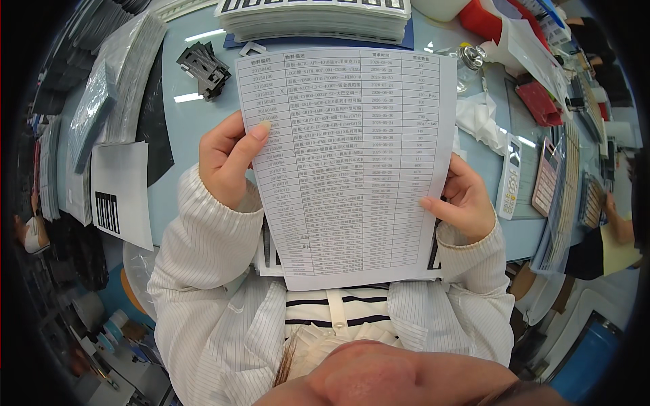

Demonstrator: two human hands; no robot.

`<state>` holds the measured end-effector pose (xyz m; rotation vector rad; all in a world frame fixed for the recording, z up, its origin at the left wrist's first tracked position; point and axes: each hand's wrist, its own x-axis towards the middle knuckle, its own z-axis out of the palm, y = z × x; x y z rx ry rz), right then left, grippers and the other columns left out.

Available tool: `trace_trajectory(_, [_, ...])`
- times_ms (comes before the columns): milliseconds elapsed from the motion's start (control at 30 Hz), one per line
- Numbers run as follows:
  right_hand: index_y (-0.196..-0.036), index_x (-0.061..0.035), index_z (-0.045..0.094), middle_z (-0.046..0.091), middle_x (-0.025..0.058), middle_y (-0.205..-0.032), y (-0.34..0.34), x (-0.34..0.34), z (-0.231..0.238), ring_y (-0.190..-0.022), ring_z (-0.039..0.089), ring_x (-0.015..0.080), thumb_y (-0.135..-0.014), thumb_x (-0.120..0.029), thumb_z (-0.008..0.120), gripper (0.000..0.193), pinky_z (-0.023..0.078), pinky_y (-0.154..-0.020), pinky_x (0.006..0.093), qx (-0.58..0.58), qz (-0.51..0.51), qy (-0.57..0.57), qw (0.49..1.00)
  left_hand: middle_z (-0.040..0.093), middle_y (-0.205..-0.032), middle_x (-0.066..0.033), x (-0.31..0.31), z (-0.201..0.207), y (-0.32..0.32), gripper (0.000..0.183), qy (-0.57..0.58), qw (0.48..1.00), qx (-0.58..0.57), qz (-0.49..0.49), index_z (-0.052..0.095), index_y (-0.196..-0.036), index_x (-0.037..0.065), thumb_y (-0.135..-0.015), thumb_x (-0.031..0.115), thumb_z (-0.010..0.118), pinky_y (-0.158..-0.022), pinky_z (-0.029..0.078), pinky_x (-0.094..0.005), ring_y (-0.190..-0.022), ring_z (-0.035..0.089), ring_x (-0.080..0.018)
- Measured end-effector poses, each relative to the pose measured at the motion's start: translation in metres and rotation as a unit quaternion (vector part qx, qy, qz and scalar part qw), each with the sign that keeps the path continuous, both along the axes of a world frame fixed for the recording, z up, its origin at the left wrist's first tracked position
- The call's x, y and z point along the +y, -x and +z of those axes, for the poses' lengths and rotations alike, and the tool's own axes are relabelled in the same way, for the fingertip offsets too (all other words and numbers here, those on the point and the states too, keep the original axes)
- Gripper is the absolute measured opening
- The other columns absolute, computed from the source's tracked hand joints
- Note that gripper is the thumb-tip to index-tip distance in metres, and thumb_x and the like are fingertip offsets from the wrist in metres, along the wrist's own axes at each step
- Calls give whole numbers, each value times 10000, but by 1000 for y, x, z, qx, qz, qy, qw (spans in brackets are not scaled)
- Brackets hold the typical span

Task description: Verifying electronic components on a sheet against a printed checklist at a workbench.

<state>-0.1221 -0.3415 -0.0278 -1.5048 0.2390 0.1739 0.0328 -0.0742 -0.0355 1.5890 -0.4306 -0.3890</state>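
Note:
A white sheet of paper (pixel 399 237) printed with a table of rows and columns is held up in front of me, tilted slightly. My left hand (pixel 233 157) pinches its left edge, thumb on the printed face and fingers behind. At the right edge my right hand (pixel 464 203) grips the sheet lower down, its thumb on the front. A few handwritten marks show among the printed rows. Behind the paper's lower part, the corners of another white sheet with black bars peek out; most of it is hidden.
Beyond the paper lies a thick stack of panel sheets (pixel 315 27). Small black plastic pieces (pixel 204 71) are heaped at its left. Wrapped stacks (pixel 125 74) line the left side. On the right are a glass bottle (pixel 468 64), crumpled tissue (pixel 482 122), and a pink calculator (pixel 545 177).

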Motion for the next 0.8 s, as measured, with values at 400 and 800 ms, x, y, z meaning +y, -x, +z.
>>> trace_trajectory(400, [-1221, 66, 337, 499, 134, -1125, 0, -1, 1, -1006, 521, 189, -678, 31, 627, 617, 420, -856, 306, 1, 2, 10, 1000, 617, -773, -86, -1, 0, -1, 264, -2, 1000, 12, 1, 560, -966, -34, -832, 182, 489, -537, 408, -216, -606, 547, -107])
trace_trajectory(800, [-1214, 66, 342, 500, 129, -1122, 1, 0, 2, -1006, 518, 185, -683, 30, 627, 604, 421, -851, 297, 4, -4, 6, 1000, 615, -769, -82, -1, -3, -2, 265, -3, 1000, 12, -4, 561, -955, -33, -833, 193, 493, -535, 404, -212, -611, 541, -100])
